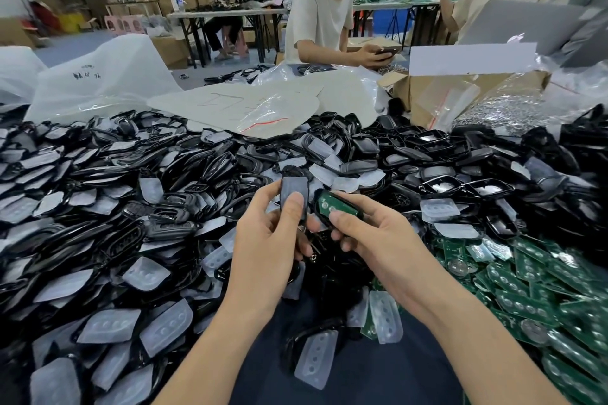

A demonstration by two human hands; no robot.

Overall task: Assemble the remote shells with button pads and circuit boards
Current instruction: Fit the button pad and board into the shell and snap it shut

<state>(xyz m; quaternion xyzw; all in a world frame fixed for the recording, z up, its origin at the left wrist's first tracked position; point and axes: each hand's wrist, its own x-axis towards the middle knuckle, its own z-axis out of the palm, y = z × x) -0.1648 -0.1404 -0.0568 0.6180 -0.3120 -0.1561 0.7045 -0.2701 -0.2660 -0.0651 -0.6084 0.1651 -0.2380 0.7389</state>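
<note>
Where the lower centre of the frame showed a dark blue surface (362,381), a loose black shell (292,344) lay with a translucent button pad (316,360) resting partly across it, untouched.

Just above, at mid-frame, the left hand (266,233) gripped a padded shell half (293,192). Its fingers curled behind the shell and the thumb pressed flat on the pad's face. The right hand (378,240) held a second shell half (318,207) with a green circuit board (335,204) seated in it, thumb on the board's lower end and fingers curled underneath. The two halves sat just beside each other; whether their edges touched could not be told.

These parts looked light. The glossy shells were probably stiff and a little slippery, so the long side edges seemed the safest hold. The pad appeared soft and floppy, better pressed into place than pinched. The thin board was likely rigid but easy to mark, and best handled by its edges, clear of the round contacts.

A heap of shells and pads (131,174) spread across the left and middle of the frame, with a spill of green boards (543,299) at the lower right. Farther back, white plastic bags (98,82) stood at the upper left and a cardboard box (424,89) at the upper right. Behind them, at top centre, a seated person (316,20) held a phone (385,51).
</note>
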